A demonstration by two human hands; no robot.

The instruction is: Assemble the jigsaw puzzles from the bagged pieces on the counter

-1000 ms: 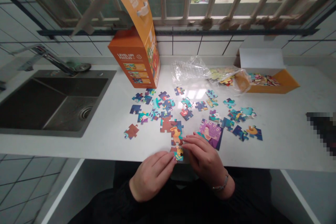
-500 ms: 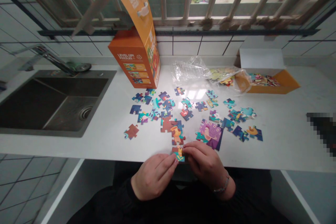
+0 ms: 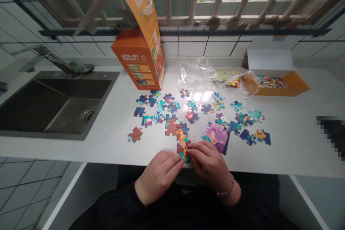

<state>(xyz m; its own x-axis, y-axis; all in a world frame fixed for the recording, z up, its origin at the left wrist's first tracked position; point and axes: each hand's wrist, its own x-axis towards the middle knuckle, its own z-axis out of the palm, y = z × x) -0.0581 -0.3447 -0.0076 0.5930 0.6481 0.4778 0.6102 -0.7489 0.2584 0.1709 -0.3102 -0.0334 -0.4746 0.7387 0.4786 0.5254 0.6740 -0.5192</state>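
Note:
Both hands are at the counter's front edge, around a puzzle piece (image 3: pixel 184 155) with yellow and teal shapes. My left hand (image 3: pixel 161 174) has its fingers closed on the piece's lower left side. From the right, my right hand (image 3: pixel 208 161) pinches the same piece, with a bracelet on its wrist. The piece's top meets a joined strip (image 3: pixel 182 134) showing an orange figure, which links to a red-brown piece (image 3: pixel 171 127). Just beyond my right hand lies a joined purple section (image 3: pixel 217 137) with a bird on it.
Loose blue and teal pieces (image 3: pixel 139 111) are scattered over the counter (image 3: pixel 107 151). Behind them stand an orange puzzle box (image 3: pixel 137 59), clear plastic bags (image 3: pixel 195 72) and an open box (image 3: pixel 293 84) holding pieces. A sink (image 3: pixel 56 104) is at the left.
The yellow and teal piece has moved up against the orange-figure strip, closing the small gap. Both hands moved slightly forward with it.

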